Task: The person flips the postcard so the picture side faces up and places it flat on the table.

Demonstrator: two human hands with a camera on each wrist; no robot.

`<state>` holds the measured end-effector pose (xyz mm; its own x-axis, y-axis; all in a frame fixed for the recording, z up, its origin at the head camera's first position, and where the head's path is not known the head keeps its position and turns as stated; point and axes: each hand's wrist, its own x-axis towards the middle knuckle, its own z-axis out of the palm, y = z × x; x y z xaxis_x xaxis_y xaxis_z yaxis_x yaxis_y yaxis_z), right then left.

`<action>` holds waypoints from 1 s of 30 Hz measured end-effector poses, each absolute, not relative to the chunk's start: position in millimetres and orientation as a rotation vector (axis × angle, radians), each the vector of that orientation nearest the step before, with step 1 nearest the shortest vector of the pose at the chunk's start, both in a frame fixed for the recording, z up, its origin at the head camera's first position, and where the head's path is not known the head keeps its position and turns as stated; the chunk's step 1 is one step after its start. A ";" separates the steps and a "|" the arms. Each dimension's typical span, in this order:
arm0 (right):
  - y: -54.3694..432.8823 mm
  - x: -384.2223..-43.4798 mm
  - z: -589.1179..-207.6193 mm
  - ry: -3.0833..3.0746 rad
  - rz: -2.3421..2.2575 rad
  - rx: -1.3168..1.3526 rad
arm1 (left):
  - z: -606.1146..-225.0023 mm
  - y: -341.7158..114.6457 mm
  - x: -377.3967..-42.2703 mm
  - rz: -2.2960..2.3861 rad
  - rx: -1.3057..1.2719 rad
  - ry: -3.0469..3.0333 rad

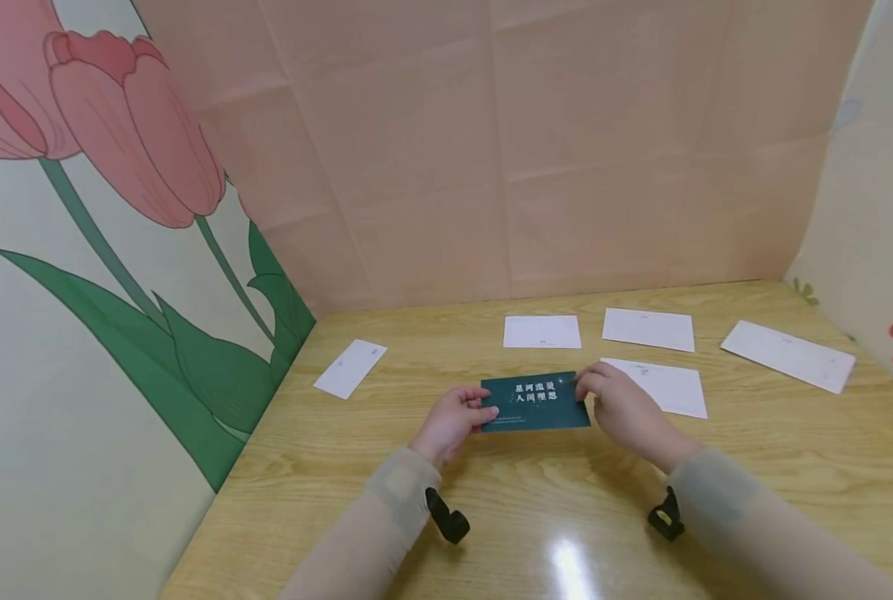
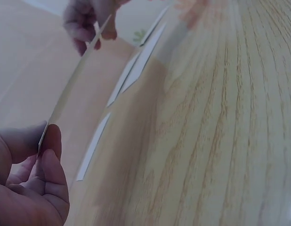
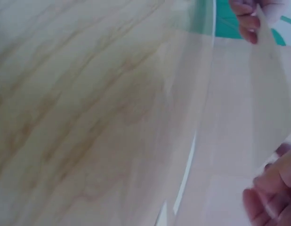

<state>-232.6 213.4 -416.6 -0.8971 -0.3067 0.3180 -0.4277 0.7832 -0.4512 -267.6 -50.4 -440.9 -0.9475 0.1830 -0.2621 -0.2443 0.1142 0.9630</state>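
Observation:
A dark green postcard (image 1: 534,410) with white Chinese characters is held above the table, tilted toward the head view. My left hand (image 1: 452,422) pinches its left edge, thumb on the printed face and fingers behind. At the upper right corner, my right hand (image 1: 628,410) pinches the card between thumb and fingers. Seen from the left wrist, the card (image 2: 72,82) is nearly edge-on, raised off the wood. The right wrist view shows the card's pale back (image 3: 270,89) between both hands. Just behind my right hand lies a white card (image 1: 667,390), partly covered by it.
More white cards lie face down on the wooden table (image 1: 386,517): one card (image 1: 351,369) at the left, others (image 1: 541,332) along the back and a longer one (image 1: 789,357) at the right. A pinkish sheet (image 1: 536,150) hangs behind; a tulip-painted wall (image 1: 139,350) borders the left.

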 end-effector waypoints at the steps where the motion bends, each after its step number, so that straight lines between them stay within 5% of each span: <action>1: 213.0 -232.5 -414.6 -2.788 0.813 0.515 | -441.4 -50.4 -267.8 1.899 -0.060 2.084; 13: 213.8 -233.3 -409.8 -2.772 2.016 -0.087 | -446.1 -49.3 -267.1 1.874 -0.046 2.132; 30: 207.4 -240.7 -431.7 -2.972 1.807 -0.015 | -456.5 -52.5 -262.6 1.648 0.108 2.360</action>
